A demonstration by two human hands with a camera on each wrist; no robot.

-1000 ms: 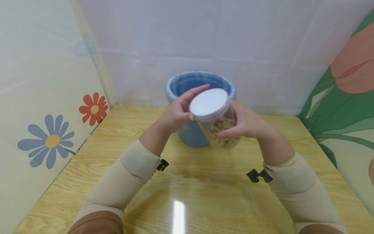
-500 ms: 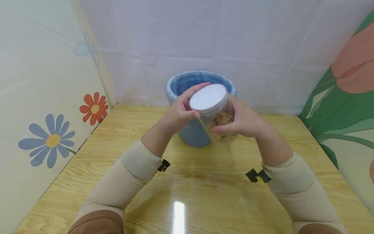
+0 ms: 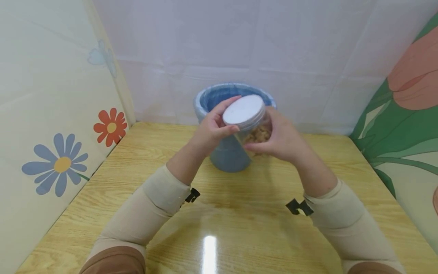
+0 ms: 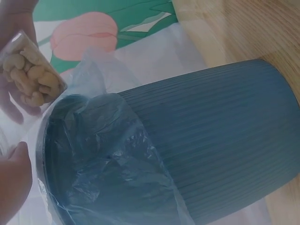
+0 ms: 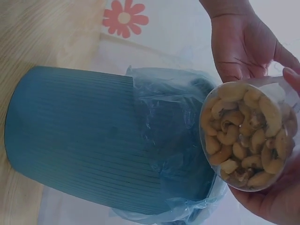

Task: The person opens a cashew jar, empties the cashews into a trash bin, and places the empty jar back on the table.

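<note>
Right hand point(image 3: 285, 133) has its fingers clamped round the jar point(image 3: 259, 134), left hand point(image 3: 208, 131) has the lid point(image 3: 243, 109). Jar's held up by the bin's point(image 3: 230, 156) near rim, long axis tilted: lid end leans to the bin's left, base to its right. Can't tell if jar and bin touch. Bin's on the tabletop point(image 3: 253, 224).
</note>
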